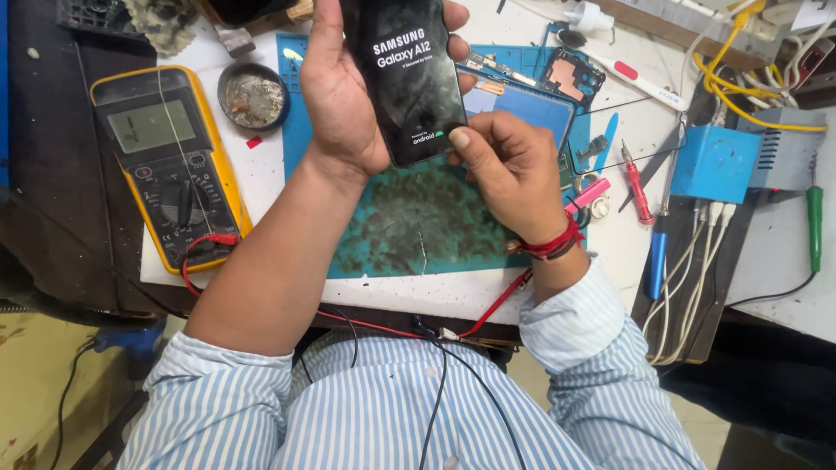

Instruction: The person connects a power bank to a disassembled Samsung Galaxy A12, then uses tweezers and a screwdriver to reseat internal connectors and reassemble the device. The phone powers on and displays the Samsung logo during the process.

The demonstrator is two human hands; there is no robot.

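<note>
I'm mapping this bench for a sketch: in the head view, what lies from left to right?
Yellow multimeter → round tin → left hand → phone → right hand → red screwdriver → blue box → green-handled tool.

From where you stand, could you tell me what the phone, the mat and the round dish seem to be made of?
Phone: glossy glass front, by the reflections and smudges on it.
Mat: matte teal, probably silicone or rubber; scuffed and dark-stained.
Dish: probably metal, a thin dark rim around dull grey residue.
</note>
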